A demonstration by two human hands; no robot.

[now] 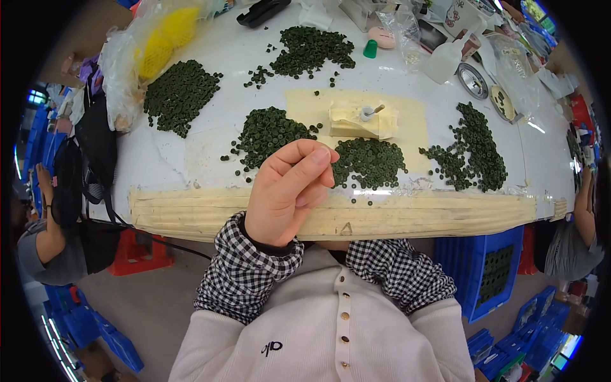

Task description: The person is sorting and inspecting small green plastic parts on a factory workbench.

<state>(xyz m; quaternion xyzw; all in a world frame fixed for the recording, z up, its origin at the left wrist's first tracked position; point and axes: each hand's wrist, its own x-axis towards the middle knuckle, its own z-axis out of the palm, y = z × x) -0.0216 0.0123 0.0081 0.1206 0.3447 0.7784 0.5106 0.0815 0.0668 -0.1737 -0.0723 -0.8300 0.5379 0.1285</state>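
My left hand point(289, 188) is raised over the near part of the table, its thumb and fingertips pressed together in a pinch. Whatever sits between them, if anything, is too small or hidden to make out. Behind it lies a heap of small dark green ring-shaped parts point(270, 130), and another heap of these rings point(372, 162) spreads just to its right. Of my right hand point(334, 244), only a strip of skin shows under the table's front edge; its fingers are hidden. A taped block point(347, 121) with a small white peg stands behind the right heap.
More dark green heaps lie at the left point(181, 95), at the back point(312, 51) and at the right point(477, 149). Tape point(331, 213) covers the table's front edge. A metal dish point(472, 81) and plastic bags stand at the back right. Below is a blue crate point(458, 274). Other people sit at both sides.
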